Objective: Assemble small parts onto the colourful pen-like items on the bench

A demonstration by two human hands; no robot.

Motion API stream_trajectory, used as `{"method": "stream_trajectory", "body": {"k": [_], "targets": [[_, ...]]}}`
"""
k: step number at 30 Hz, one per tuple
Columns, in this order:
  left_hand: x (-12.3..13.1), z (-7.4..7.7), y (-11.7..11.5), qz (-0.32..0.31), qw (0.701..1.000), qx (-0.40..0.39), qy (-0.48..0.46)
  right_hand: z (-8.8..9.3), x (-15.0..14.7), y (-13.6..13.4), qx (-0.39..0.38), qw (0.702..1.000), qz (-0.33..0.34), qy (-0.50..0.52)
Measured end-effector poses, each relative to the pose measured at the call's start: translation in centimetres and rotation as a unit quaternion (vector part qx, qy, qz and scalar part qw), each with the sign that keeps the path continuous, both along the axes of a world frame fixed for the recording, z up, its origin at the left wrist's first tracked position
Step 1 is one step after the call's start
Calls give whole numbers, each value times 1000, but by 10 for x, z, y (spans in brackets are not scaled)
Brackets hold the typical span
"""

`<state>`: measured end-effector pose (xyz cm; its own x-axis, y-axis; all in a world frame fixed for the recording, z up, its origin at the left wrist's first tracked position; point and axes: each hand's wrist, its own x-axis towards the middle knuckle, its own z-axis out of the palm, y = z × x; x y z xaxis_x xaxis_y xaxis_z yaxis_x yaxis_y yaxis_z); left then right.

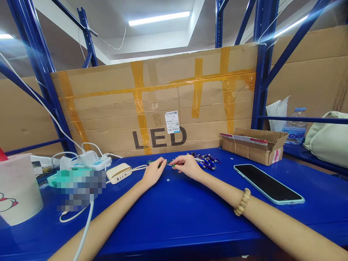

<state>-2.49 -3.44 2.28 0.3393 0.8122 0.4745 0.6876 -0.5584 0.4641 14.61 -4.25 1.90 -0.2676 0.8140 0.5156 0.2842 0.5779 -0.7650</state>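
Observation:
My left hand (pixel 154 174) and my right hand (pixel 188 166) come close together over the far middle of the blue table. The right hand's fingers pinch a small green piece (pixel 173 165) with a pale thin part pointing toward the left hand. Fingers of the left hand are closed, and what they hold is mostly hidden. More green bits show just behind the left hand, too small to name. Beside and behind my right hand lies a loose pile of blue pens (pixel 208 161) with shiny silver parts. A beaded bracelet (pixel 242 202) circles my right wrist.
A phone (pixel 268 183) and an open cardboard box (pixel 252 148) lie to the right. At left are a white bucket (pixel 20 195), a cream power bank (pixel 119 173), a power strip (pixel 102 164) and white cables. A large cardboard sheet (pixel 114 119) stands behind the table.

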Motion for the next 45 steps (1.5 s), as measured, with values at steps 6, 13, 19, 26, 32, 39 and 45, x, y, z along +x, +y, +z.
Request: {"method": "stream_trajectory", "body": {"k": [6, 13, 19, 26, 32, 39, 45], "targets": [[1, -1, 2, -30, 999, 8, -33, -1, 0, 0, 31, 999, -8, -33], [-1, -8, 9, -53, 997, -7, -49, -2, -1, 1, 74, 995, -24, -66], [-1, -5, 6, -67, 997, -12, -29, 0, 1, -3, 175, 962, -99, -186], [-2, -7, 8, -76, 996, -29, -41, 4, -3, -11, 242, 869, -148, -406], [-1, -4, 3, -83, 996, -25, -20, 5, -6, -12, 247, 841, -161, -453], [0, -2, -2, -94, 995, -20, -29, 7, -6, -13, 241, 874, -159, -392], [0, -3, -1, -94, 994, -32, -52, 6, -7, -11, 211, 927, -128, -283]]}}
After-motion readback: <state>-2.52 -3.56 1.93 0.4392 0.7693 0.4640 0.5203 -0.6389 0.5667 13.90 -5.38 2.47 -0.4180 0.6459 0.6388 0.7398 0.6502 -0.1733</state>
